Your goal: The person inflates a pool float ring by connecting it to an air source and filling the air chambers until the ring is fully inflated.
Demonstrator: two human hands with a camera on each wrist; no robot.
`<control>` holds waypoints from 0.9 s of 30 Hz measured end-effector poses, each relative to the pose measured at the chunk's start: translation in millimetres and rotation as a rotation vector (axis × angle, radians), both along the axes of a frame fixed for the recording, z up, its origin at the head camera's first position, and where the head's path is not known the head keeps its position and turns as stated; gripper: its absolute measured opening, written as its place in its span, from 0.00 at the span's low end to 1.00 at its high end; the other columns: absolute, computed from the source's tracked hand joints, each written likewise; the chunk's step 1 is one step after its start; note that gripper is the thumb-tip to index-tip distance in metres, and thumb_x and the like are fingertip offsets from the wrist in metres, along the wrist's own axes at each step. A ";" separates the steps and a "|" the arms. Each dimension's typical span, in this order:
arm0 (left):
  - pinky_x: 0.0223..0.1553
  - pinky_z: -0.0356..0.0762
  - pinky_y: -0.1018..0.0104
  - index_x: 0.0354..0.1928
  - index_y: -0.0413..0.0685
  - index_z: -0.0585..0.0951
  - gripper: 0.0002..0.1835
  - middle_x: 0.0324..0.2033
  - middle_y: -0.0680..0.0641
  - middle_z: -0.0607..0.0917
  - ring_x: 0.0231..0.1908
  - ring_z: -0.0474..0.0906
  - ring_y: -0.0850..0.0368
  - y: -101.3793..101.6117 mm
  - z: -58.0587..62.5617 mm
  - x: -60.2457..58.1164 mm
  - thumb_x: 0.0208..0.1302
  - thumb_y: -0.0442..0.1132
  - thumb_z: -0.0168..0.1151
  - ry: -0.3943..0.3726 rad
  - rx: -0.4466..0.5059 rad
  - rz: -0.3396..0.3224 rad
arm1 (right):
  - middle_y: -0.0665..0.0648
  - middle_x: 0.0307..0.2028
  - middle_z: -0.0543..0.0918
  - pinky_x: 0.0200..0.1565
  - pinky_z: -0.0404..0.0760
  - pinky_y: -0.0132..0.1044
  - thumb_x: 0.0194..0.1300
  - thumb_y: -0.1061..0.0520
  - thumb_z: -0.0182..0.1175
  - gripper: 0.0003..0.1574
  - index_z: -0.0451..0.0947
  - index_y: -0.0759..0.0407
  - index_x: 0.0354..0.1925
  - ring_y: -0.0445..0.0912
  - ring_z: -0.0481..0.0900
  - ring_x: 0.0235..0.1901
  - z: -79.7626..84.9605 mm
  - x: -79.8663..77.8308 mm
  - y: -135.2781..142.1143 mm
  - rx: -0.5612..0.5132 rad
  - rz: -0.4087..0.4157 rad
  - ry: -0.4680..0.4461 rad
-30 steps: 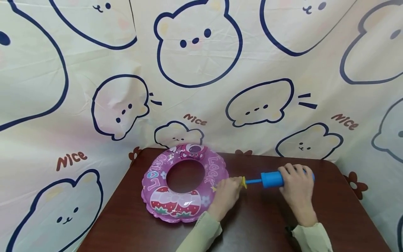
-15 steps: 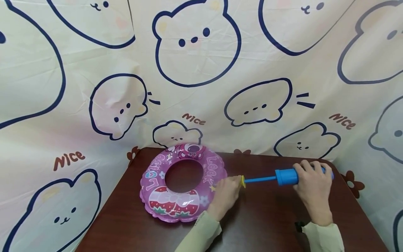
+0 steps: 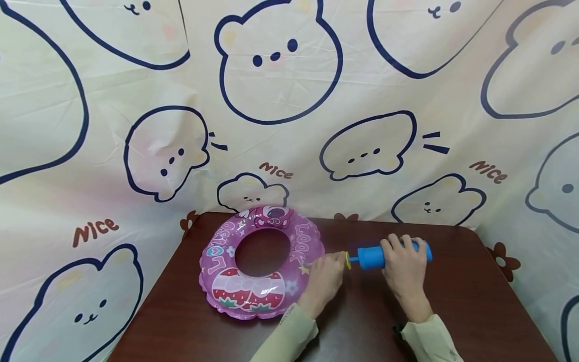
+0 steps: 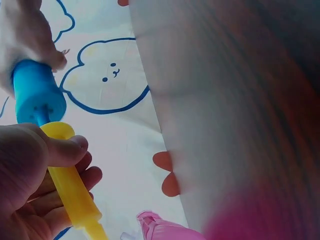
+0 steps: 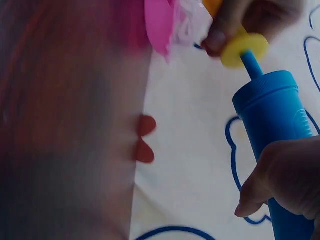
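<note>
Now, your left hand [image 3: 323,277] is gripping the yellow piece [image 4: 72,192] and your right hand [image 3: 405,267] is clasping the blue barrel [image 3: 372,257] over the worktop [image 3: 362,322]'s right half, while the pink ring [image 3: 249,291] is lying toward its far-left corner. If you're pushing off-line, you might be bending the thin rod [image 5: 251,65] or jarring the ring.

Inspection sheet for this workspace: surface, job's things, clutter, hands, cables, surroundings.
Surface: dark brown tabletop.
Job's things: pink inflatable ring, puffed out, on the tabletop; blue pump with yellow end piece; whether its tip meets the ring, can't tell.
Clutter: nothing seen.
Hands: left hand holds the yellow end piece; right hand grips the blue pump; small dark thing by the right sleeve, unclear.
Cables: nothing seen.
Surroundings: pale backdrop with cartoon animals.
</note>
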State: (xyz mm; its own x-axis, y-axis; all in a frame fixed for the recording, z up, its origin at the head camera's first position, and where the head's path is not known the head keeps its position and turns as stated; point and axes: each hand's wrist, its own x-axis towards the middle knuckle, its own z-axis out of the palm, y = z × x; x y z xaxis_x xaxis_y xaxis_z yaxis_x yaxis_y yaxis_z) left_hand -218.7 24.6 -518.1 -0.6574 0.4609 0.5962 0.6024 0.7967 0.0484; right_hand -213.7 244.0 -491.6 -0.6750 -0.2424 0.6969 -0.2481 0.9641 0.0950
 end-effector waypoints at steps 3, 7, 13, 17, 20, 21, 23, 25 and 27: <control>0.26 0.81 0.74 0.40 0.45 0.88 0.09 0.27 0.52 0.88 0.24 0.83 0.61 1.6 0.9 -2.5 0.60 0.33 0.79 0.021 0.012 -0.010 | 0.65 0.43 0.87 0.55 0.76 0.69 0.29 0.60 0.91 0.39 0.85 0.61 0.44 0.64 0.80 0.47 -1.8 -0.5 -9.5 0.004 0.011 0.014; 0.28 0.84 0.71 0.41 0.45 0.87 0.08 0.28 0.52 0.89 0.25 0.84 0.60 1.4 3.1 -3.0 0.62 0.32 0.77 0.035 0.044 -0.013 | 0.64 0.44 0.87 0.56 0.76 0.69 0.31 0.60 0.90 0.39 0.86 0.60 0.45 0.64 0.81 0.47 -2.9 -1.5 -18.6 0.008 0.022 0.036; 0.26 0.81 0.73 0.36 0.48 0.85 0.07 0.24 0.53 0.86 0.23 0.81 0.61 -4.1 0.5 1.4 0.64 0.34 0.77 0.040 0.120 -0.030 | 0.63 0.45 0.88 0.58 0.75 0.67 0.29 0.58 0.92 0.42 0.87 0.56 0.48 0.63 0.80 0.49 -4.6 0.2 -11.0 0.008 0.044 0.040; 0.24 0.78 0.76 0.34 0.49 0.85 0.07 0.25 0.54 0.87 0.22 0.80 0.62 -6.2 -2.7 0.3 0.65 0.34 0.76 0.034 0.140 -0.048 | 0.64 0.44 0.88 0.58 0.74 0.67 0.25 0.62 0.92 0.44 0.87 0.58 0.47 0.65 0.79 0.49 2.0 1.2 13.2 -0.029 0.039 0.068; 0.22 0.77 0.75 0.33 0.50 0.84 0.07 0.25 0.54 0.88 0.22 0.80 0.62 -6.4 -3.0 -2.2 0.66 0.34 0.75 0.035 0.134 -0.050 | 0.65 0.43 0.88 0.59 0.74 0.67 0.22 0.64 0.92 0.45 0.87 0.60 0.46 0.66 0.79 0.49 9.4 0.6 33.9 -0.051 0.024 0.090; 0.22 0.77 0.74 0.33 0.50 0.84 0.07 0.26 0.54 0.88 0.22 0.81 0.61 -6.6 -2.7 -2.8 0.66 0.35 0.75 0.034 0.133 -0.050 | 0.66 0.43 0.88 0.59 0.74 0.67 0.22 0.64 0.92 0.45 0.87 0.60 0.46 0.66 0.79 0.49 12.0 0.3 39.7 -0.052 0.019 0.092; 0.22 0.77 0.73 0.33 0.50 0.85 0.07 0.26 0.54 0.88 0.22 0.81 0.61 -7.1 -2.6 -4.0 0.67 0.34 0.75 0.030 0.129 -0.044 | 0.66 0.44 0.88 0.59 0.74 0.68 0.24 0.64 0.91 0.45 0.86 0.61 0.47 0.66 0.79 0.49 16.9 0.0 50.3 -0.050 0.003 0.085; 0.23 0.78 0.72 0.34 0.50 0.85 0.06 0.27 0.54 0.89 0.22 0.82 0.60 -7.8 -2.4 -4.8 0.66 0.34 0.75 0.018 0.132 -0.043 | 0.67 0.44 0.88 0.60 0.74 0.68 0.25 0.64 0.90 0.44 0.86 0.61 0.48 0.67 0.79 0.50 21.1 0.7 59.2 -0.053 -0.016 0.078; 0.24 0.80 0.72 0.34 0.49 0.86 0.06 0.28 0.53 0.90 0.23 0.83 0.60 -8.4 -2.3 -4.9 0.66 0.34 0.76 0.001 0.136 -0.045 | 0.67 0.44 0.88 0.61 0.72 0.68 0.26 0.65 0.89 0.43 0.86 0.61 0.48 0.67 0.79 0.50 23.9 2.1 66.7 -0.066 -0.036 0.075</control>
State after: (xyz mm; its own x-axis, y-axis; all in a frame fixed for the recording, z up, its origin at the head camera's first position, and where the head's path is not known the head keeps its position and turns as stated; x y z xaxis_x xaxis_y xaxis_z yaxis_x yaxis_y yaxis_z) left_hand -223.6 16.2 -520.4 -0.6373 0.4045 0.6559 0.6375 0.7549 0.1539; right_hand -211.6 310.7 -467.7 -0.6280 -0.1705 0.7593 -0.2078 0.9770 0.0475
